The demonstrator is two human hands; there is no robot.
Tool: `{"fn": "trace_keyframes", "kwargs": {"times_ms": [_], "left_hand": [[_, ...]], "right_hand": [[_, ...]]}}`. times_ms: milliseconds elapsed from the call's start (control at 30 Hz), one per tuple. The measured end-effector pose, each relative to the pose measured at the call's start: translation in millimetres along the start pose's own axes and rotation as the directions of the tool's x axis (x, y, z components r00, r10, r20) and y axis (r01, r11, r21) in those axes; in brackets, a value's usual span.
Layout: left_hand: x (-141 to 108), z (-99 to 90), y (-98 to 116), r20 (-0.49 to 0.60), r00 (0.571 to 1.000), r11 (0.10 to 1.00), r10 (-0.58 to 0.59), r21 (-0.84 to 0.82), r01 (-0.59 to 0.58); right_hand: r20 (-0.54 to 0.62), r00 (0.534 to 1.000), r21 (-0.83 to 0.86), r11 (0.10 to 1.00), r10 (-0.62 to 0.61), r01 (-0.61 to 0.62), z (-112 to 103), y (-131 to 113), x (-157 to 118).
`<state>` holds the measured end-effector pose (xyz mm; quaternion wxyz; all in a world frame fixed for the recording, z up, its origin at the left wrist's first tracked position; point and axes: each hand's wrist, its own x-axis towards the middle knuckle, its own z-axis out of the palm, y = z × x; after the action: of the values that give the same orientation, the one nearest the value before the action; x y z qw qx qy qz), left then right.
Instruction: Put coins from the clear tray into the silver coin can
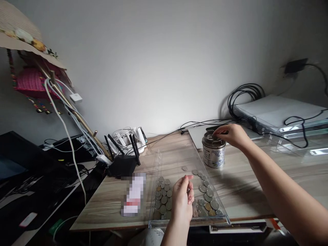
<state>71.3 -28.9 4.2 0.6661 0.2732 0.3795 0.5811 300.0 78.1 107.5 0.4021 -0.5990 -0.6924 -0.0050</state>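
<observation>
wooden table (246, 191), clear tray (176, 160), tin (213, 150), router (122, 164)

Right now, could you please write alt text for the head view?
A right hand reaches over the top of a metal tin on a wooden desk. The left hand hovers above loose coins in a clear tray.

Left hand (182, 198) low, fingers curled in pinching grip, right hand (232, 135) extended forward, fingertips pinched

No legible text, label, brand or number anywhere.
</observation>
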Motion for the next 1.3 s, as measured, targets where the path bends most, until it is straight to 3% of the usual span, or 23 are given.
{"fn": "trace_keyframes", "kwargs": {"times_ms": [67, 233, 433, 567, 600, 633, 667, 700, 733, 767, 800, 833, 900, 967, 1067, 1133, 1167, 1233, 1300], "left_hand": [[0.7, -0.6, 0.0, 0.0, 0.999, 0.999, -0.037, -0.019, 0.037], [-0.8, 0.8, 1.5, -0.013, 0.996, 0.995, -0.088, -0.046, 0.088], [-6.2, 5.4, 2.0, 0.015, 0.999, 0.999, -0.037, 0.037, 0.037], [-5.1, 4.3, 0.6, 0.041, 0.999, 0.997, 0.028, 0.073, -0.031], [-4.6, 4.0, 0.4, 0.045, 0.998, 0.996, 0.034, 0.085, -0.037], [-4.1, 3.8, 0.3, 0.052, 0.998, 0.994, 0.035, 0.097, -0.04], [-3.8, 3.8, 0.3, 0.055, 0.998, 0.994, 0.035, 0.105, -0.041], [-3.6, 3.9, 0.3, 0.054, 0.998, 0.994, 0.036, 0.104, -0.042], [-3.4, 4.1, 0.3, 0.048, 0.998, 0.995, 0.038, 0.096, -0.042], [-3.4, 4.3, 0.4, 0.038, 0.999, 0.996, 0.036, 0.081, -0.039], [-3.4, 4.5, 0.4, 0.027, 0.999, 0.997, 0.033, 0.062, -0.035], [-3.4, 4.7, 0.4, 0.018, 0.999, 0.999, 0.027, 0.043, -0.028], [-3.1, 4.8, 0.2, 0.022, 1.0, 1.0, 0.011, 0.022, -0.011], [-2.4, 4.4, -0.2, 0.03, 1.0, 1.0, 0.007, 0.011, -0.007], [-1.3, 3.0, -0.3, -0.001, 1.0, 0.999, -0.03, -0.031, 0.03], [-1.1, 2.3, -0.2, -0.011, 0.997, 0.996, -0.076, -0.057, 0.075], [-1.2, 2.2, -0.1, -0.005, 0.996, 0.994, -0.09, -0.064, 0.09], [-1.8, 2.5, -0.1, 0.021, 0.995, 0.993, -0.097, -0.069, 0.098], [-2.7, 3.1, -0.4, 0.039, 0.995, 0.992, -0.096, -0.072, 0.099]], "right_hand": [[0.065, 0.998, -0.014, 1.0, 0.013, -0.012, 4.2, 3.5, 2.6], [0.036, 0.999, -0.065, 0.998, 0.013, -0.011, 12.6, -1.7, 4.1], [0.056, 0.997, -0.07, 0.996, -0.048, 0.051, 7.9, 2.6, 5.3], [-0.167, 0.967, 0.022, 0.98, -0.193, 0.199, 9.9, -24.9, -16.1], [-0.139, 0.961, 0.07, 0.966, -0.239, 0.251, 13.2, -35.6, -23.7], [-0.037, 0.953, 0.135, 0.943, -0.301, 0.303, 17.8, -46.4, -31.5], [0.115, 0.917, 0.216, 0.91, -0.382, 0.353, 23.6, -56.3, -38.8], [0.277, 0.839, 0.312, 0.87, -0.469, 0.383, 30.2, -64.7, -45.5], [0.411, 0.732, 0.407, 0.828, -0.543, 0.386, 37.4, -71.0, -51.4], [0.5, 0.627, 0.488, 0.792, -0.598, 0.367, 44.7, -75.2, -56.2], [0.545, 0.554, 0.546, 0.768, -0.63, 0.336, 51.9, -77.5, -60.1], [0.561, 0.524, 0.579, 0.756, -0.642, 0.305, 58.4, -78.5, -63.0], [0.557, 0.543, 0.598, 0.757, -0.628, 0.263, 68.4, -78.5, -66.5], [0.529, 0.61, 0.588, 0.773, -0.59, 0.237, 71.6, -78.3, -66.5], [0.389, 0.77, 0.538, 0.803, -0.505, 0.255, 59.1, -74.7, -57.0], [0.182, 0.9, 0.426, 0.857, -0.396, 0.291, 40.5, -64.1, -43.8], [0.064, 0.942, 0.338, 0.895, -0.331, 0.291, 30.1, -55.6, -35.9], [-0.114, 0.973, 0.132, 0.967, -0.203, 0.217, 11.9, -34.7, -19.8], [-0.129, 0.981, -0.005, 0.99, -0.142, 0.143, 1.6, -13.8, -6.7]]}}
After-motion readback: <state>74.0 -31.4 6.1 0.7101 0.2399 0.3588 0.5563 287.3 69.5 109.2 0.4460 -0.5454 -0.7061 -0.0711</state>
